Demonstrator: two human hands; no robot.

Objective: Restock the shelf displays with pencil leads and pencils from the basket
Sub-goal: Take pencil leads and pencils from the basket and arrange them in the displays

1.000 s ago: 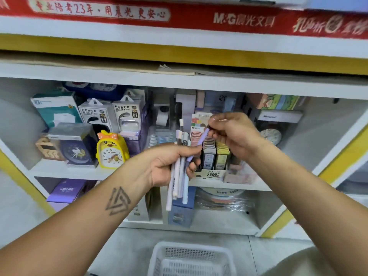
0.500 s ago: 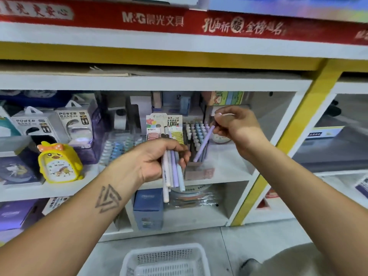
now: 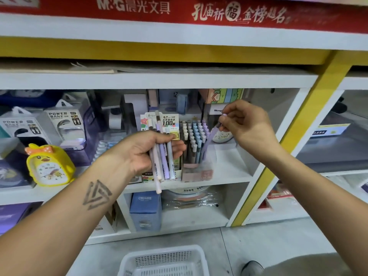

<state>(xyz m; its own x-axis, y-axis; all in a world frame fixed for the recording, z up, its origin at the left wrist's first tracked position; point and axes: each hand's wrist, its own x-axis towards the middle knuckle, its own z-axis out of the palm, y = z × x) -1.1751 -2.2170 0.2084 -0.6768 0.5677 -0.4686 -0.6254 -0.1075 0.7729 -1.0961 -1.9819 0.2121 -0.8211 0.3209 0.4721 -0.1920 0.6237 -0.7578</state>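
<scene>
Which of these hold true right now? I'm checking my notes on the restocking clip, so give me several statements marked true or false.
1. The left hand grips a bundle of pencils. True.
2. The right hand holds nothing. False: it pinches a purple pencil at its top end.
3. The purple pencil's lower end is at the pencil display box. True.
4. The yellow duck clock stands right of the display box. False: it stands left.

Red banner [image 3: 179, 10] along the top: "M&G" plus Chinese characters. Two power bank boxes [image 3: 65, 124], left: "POWER BANK". Pencil lead display card [image 3: 169, 120]: "0.7", "HB", "100". Blue box [image 3: 145, 208], lower shelf: "CRUHRE".
</scene>
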